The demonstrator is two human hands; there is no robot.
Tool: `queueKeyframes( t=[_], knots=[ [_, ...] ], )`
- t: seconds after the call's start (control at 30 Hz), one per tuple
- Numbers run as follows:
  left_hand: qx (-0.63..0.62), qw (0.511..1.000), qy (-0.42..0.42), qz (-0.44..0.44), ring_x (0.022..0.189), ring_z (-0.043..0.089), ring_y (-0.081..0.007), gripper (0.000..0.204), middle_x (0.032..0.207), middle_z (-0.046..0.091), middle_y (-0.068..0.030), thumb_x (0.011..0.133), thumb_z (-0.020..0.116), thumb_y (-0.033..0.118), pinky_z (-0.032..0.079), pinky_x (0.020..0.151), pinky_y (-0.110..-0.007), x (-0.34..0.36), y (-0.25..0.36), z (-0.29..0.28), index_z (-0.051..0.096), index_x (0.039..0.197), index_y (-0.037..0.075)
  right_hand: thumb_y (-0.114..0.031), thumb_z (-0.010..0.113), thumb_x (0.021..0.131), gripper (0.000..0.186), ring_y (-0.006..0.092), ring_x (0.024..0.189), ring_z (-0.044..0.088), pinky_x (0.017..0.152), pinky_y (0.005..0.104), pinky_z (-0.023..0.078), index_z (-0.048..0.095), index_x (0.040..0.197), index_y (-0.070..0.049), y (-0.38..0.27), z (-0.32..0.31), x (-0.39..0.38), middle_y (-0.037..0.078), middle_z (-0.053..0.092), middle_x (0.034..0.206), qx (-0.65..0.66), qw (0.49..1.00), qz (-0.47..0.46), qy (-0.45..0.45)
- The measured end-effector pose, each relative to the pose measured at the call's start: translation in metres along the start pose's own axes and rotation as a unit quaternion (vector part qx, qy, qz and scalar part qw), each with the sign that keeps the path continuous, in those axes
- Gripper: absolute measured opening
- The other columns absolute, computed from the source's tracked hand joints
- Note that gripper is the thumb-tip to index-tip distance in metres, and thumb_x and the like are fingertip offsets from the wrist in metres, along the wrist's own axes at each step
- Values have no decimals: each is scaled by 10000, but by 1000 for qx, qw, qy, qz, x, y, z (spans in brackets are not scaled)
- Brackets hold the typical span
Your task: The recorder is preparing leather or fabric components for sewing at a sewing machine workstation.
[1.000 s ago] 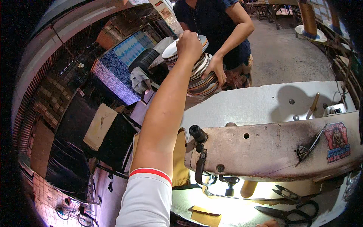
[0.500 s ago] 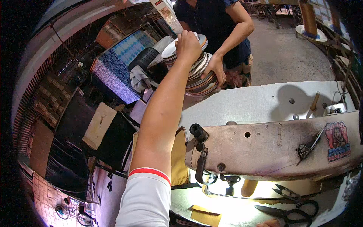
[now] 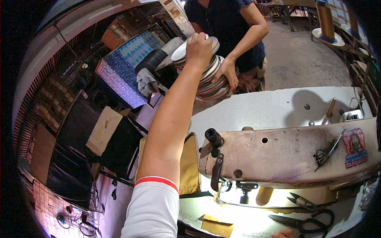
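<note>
My left hand point(image 3: 199, 50) reaches far forward, its fingers curled closed on the rim of a white flat round roll point(image 3: 180, 52) at the top of a stack. Below it the stack point(image 3: 212, 88) shows many layered edges in white, brown, orange and grey, perhaps rolls of strip or tape. A co-worker's hand point(image 3: 227, 74) presses against the stack's right side. Only a small part of my right hand point(image 3: 285, 234) shows at the lower edge, its fingers mostly cut off. It lies close to black-handled scissors point(image 3: 317, 223).
A sewing machine point(image 3: 278, 156) spans the right, its worktable point(image 3: 254, 111) behind it. Small thread snips point(image 3: 301, 200) and a yellow-brown fabric piece point(image 3: 216, 226) lie under its lamp. A co-worker point(image 3: 224, 23) stands beyond the stack. Thread cones point(image 3: 326, 23) stand at far right.
The view has shifted slightly, so the machine sits a little further right. My left hand stays on the top of the stack, and the co-worker's hand stays at its side.
</note>
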State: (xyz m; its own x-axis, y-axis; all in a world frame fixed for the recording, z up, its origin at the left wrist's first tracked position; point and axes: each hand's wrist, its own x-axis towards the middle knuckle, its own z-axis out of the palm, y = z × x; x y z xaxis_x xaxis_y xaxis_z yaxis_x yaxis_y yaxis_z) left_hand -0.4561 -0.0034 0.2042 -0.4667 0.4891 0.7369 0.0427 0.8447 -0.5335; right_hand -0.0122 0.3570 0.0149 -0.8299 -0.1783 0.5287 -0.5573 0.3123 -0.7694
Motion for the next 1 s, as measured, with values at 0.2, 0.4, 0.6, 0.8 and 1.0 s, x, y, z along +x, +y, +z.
queueKeyframes(
  t=[0.2,0.4,0.6,0.8,1.0],
  knots=[
    [70,992,-83,60,1023,583,-276,180,985,623,-89,847,591,114,473,879,-432,-1,3,-15,762,897,92,-93,625,877,166,326,652,488,570,443,373,602,961,48,2,1,0,184,566,827,-6,1000,-10,8],
    [78,988,-96,90,1034,576,-283,151,989,624,-75,816,630,94,463,879,-438,-4,-5,-24,766,882,93,-97,637,877,158,335,672,517,587,451,392,621,980,21,10,3,-13,185,600,870,-27,999,-34,6],
    [-104,994,30,-15,1056,565,-298,150,1027,629,-78,801,688,120,437,888,-458,-22,-18,-40,732,936,73,-138,657,876,173,335,697,541,622,452,412,645,972,5,6,3,-12,161,617,879,-50,999,-8,14],
    [-216,970,16,-107,988,598,-328,204,1014,615,-117,785,715,64,467,858,-453,-131,-11,-81,689,987,52,-139,667,878,175,332,715,542,645,429,427,642,955,17,4,3,-9,163,606,850,-39,999,5,3],
    [-371,881,-113,-273,917,625,-330,287,1019,616,-117,812,726,77,511,827,-427,-203,7,-55,678,1091,29,-71,664,874,144,313,734,546,650,414,437,632,935,55,2,3,-8,171,605,859,-66,997,17,-26]
  ],
)
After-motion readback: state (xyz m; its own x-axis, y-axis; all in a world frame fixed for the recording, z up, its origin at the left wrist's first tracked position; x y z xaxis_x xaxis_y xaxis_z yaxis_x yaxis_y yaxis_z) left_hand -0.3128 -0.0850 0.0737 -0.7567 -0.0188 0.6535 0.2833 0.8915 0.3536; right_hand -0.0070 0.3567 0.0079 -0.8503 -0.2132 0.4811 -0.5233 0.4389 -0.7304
